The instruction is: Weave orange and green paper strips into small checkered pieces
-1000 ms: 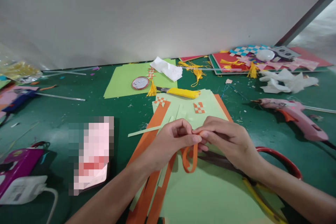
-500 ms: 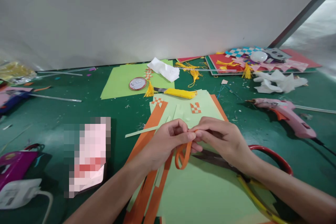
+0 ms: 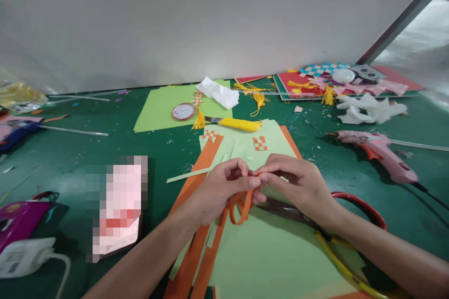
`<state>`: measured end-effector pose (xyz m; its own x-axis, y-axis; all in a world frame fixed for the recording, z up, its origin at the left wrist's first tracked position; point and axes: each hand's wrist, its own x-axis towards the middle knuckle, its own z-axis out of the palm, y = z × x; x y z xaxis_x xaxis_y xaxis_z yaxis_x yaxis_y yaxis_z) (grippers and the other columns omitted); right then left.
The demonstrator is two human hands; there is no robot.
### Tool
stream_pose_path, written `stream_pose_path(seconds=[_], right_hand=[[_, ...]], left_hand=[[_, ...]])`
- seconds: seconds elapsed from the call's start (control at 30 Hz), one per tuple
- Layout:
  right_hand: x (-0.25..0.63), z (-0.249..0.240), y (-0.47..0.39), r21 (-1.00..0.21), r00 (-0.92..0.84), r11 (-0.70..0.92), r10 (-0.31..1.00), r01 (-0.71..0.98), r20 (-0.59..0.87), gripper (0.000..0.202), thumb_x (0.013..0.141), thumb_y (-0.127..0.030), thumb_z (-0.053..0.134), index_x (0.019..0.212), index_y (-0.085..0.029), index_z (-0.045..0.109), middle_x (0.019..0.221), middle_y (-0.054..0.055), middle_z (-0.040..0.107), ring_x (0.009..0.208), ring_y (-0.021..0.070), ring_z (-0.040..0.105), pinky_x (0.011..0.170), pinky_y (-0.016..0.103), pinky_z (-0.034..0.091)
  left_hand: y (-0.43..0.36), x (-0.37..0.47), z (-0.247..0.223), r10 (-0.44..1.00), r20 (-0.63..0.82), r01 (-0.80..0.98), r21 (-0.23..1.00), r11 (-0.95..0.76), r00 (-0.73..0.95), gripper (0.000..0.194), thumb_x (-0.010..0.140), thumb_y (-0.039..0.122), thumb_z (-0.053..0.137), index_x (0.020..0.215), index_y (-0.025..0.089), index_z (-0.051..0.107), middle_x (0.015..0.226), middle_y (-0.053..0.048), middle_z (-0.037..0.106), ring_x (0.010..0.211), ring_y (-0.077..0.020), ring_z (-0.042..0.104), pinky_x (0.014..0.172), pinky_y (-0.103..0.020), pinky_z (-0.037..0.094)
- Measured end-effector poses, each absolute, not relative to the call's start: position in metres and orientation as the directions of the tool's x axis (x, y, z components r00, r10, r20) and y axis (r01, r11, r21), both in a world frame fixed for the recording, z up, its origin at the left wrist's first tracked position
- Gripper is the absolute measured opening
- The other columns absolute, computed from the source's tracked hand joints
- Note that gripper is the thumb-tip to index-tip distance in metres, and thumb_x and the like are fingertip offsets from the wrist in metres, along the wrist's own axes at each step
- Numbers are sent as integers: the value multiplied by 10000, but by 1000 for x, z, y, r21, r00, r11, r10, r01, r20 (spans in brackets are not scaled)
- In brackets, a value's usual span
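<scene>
An orange paper strip (image 3: 241, 210) hangs in a loop below my fingertips. My left hand (image 3: 224, 191) pinches it between thumb and fingers, and my right hand (image 3: 298, 184) pinches it just beside, the two thumbs almost touching. Part of the strip is hidden by the fingers. Under my hands lie pale green paper sheets (image 3: 273, 252) and, to the left, wide orange paper strips (image 3: 206, 261). Scissors (image 3: 372, 210) with red and yellow handles rest beneath my right wrist. Small orange-and-green checkered woven pieces (image 3: 260, 143) lie just beyond my hands.
A yellow utility knife (image 3: 240, 124) lies behind the sheets, near a round tin lid (image 3: 183, 111) and crumpled tissue (image 3: 218, 93). At right is a pink glue gun (image 3: 382, 149) with its cord. A phone (image 3: 121, 210) and a white plug (image 3: 26, 257) sit at left.
The loop of the orange strip has swung slightly left and its shape has shifted. Both hands keep their pinch almost in place.
</scene>
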<state>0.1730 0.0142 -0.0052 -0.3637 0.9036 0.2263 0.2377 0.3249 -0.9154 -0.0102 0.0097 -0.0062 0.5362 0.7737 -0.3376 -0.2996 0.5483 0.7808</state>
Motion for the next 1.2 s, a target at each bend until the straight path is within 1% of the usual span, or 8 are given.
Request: stream_pose_path(seconds=[0.1, 0.3, 0.4, 0.53, 0.7, 0.83, 1.0, 1.2], right_hand=[[173, -4, 14, -915, -367, 322, 904, 243, 220, 173, 871, -267, 608, 760, -187, 715, 659, 20, 647, 604, 121, 555, 532, 244, 423], [173, -4, 14, -916, -378, 345, 891, 206, 251, 156, 868, -254, 620, 778, -190, 730, 645, 11, 629, 586, 106, 536, 519, 229, 411], [173, -4, 13, -899, -357, 372, 892, 233, 276, 128, 860, -227, 621, 886, -197, 742, 670, 7, 639, 591, 104, 551, 518, 218, 433], [173, -4, 12, -839, -276, 445, 888, 312, 368, 269, 857, -208, 607, 1115, -194, 682, 680, -7, 657, 577, 101, 569, 515, 206, 464], [173, -6, 9, -719, -368, 590, 802, 368, 471, 302, 876, -169, 567, 1158, -220, 662, 676, -12, 651, 549, 94, 544, 514, 202, 464], [173, -7, 8, -712, -381, 603, 792, 360, 478, 371, 869, -141, 572, 1227, -229, 613, 679, -25, 645, 530, 82, 528, 518, 188, 468], [172, -6, 8, -712, -379, 603, 792, 360, 479, 311, 867, -151, 574, 1166, -206, 640, 687, -19, 655, 528, 80, 532, 506, 179, 468], [172, -6, 8, -732, -376, 569, 815, 374, 441, 334, 868, -162, 574, 1195, -205, 622, 653, -31, 643, 510, 77, 529, 493, 170, 469]], left_hand=[[10, -10, -8, 773, -337, -306, 777, 551, 537, 284, 781, 252, 726, 734, 171, 458, 697, 4, 645, 651, -125, 687, 617, -202, 520], [11, -11, -9, 770, -348, -291, 780, 554, 535, 284, 790, 258, 722, 741, 172, 455, 704, -1, 652, 655, -126, 689, 607, -199, 519], [11, -11, -8, 771, -352, -303, 771, 560, 531, 284, 788, 257, 723, 742, 171, 457, 707, 3, 656, 644, -123, 687, 606, -200, 523], [12, -11, -6, 784, -364, -373, 727, 576, 502, 297, 782, 245, 729, 718, 166, 450, 699, 12, 647, 631, -109, 671, 586, -182, 515], [12, -11, -5, 798, -358, -405, 717, 567, 485, 281, 784, 273, 728, 717, 158, 480, 685, -1, 638, 618, -91, 639, 602, -169, 503], [12, -11, -6, 793, -356, -388, 726, 568, 495, 253, 806, 287, 706, 732, 157, 502, 675, -6, 637, 613, -83, 627, 625, -169, 494], [12, -12, -7, 790, -371, -389, 718, 577, 488, 260, 782, 300, 728, 734, 161, 513, 667, 4, 623, 611, -88, 623, 617, -176, 487], [12, -13, -6, 781, -372, -385, 713, 586, 501, 254, 784, 292, 727, 751, 164, 510, 697, 8, 620, 633, -95, 638, 605, -173, 479]])
